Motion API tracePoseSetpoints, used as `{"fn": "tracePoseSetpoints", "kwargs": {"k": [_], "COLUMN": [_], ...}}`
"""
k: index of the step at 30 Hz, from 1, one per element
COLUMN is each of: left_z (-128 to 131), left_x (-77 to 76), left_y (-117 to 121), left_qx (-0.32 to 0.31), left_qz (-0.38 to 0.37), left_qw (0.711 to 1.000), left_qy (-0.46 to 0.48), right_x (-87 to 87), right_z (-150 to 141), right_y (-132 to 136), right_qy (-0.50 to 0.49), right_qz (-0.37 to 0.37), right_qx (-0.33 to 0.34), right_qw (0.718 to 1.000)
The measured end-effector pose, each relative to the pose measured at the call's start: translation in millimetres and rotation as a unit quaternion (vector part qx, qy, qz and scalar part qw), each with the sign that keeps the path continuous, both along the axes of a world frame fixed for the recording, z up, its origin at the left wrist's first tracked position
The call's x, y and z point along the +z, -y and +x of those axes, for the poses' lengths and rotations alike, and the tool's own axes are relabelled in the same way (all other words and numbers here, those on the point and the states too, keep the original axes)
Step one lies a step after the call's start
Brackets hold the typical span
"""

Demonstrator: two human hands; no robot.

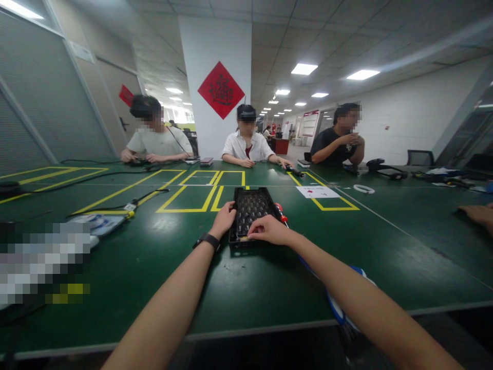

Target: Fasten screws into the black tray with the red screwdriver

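A black rectangular tray-like case (241, 246) lies on the green table before me, its inside filled with rows of small, shiny shapes too small to name. My left hand (224, 220), with a dark band on its wrist, grips the case's left wall, thumb on the rim. Over the near end of the case, my right hand (269, 229) is closed in a pinch. A small yellowish piece (243, 238) shows at its fingertips; whether it is held I cannot tell. Just behind the right hand, a red-and-white object (282, 213) lies against the case's right side, partly hidden.
Yellow tape (185, 209) marks rectangles on the green table (192, 318). A paper sheet (318, 192) and white ring (364, 189) lie to the right. A blue-and-white object (337, 303) is under my right forearm. Cables (150, 194) lie left. Several people sit across the table.
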State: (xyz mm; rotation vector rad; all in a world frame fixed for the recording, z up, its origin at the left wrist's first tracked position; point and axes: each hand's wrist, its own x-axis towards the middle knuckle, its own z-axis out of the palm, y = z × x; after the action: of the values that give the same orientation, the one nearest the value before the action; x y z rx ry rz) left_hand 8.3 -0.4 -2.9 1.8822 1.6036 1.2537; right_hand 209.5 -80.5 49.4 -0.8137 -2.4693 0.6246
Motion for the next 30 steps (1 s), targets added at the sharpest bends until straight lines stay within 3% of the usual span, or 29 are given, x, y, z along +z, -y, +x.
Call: {"fn": "tracePoseSetpoints", "kwargs": {"k": [16, 21, 23, 27, 30], "left_z": [1.3, 2.1, 1.7, 0.8, 0.4], "left_x": [1.9, 4.1, 4.2, 3.9, 2.9], "left_y": [1.3, 3.6, 3.6, 2.4, 1.6], "left_qx": [0.001, 0.008, 0.006, 0.006, 0.007], "left_qz": [-0.004, -0.006, -0.005, -0.007, -0.003], "left_qw": [1.0, 1.0, 1.0, 1.0, 1.0], "left_qy": [-0.002, 0.001, 0.001, -0.001, -0.002], "right_x": [1.6, 2.5, 4.4, 5.9, 2.3], "right_z": [1.7, -0.7, -2.0, -2.3, 0.3], "right_y": [-0.1, 1.0, 0.6, -3.8, -7.9], "right_qy": [0.004, -0.011, -0.047, -0.133, -0.128], "right_qz": [-0.029, -0.008, 0.007, 0.039, 0.044], "right_qx": [0.016, 0.001, -0.02, -0.123, -0.181], "right_qw": [0.999, 1.0, 0.999, 0.983, 0.974]}}
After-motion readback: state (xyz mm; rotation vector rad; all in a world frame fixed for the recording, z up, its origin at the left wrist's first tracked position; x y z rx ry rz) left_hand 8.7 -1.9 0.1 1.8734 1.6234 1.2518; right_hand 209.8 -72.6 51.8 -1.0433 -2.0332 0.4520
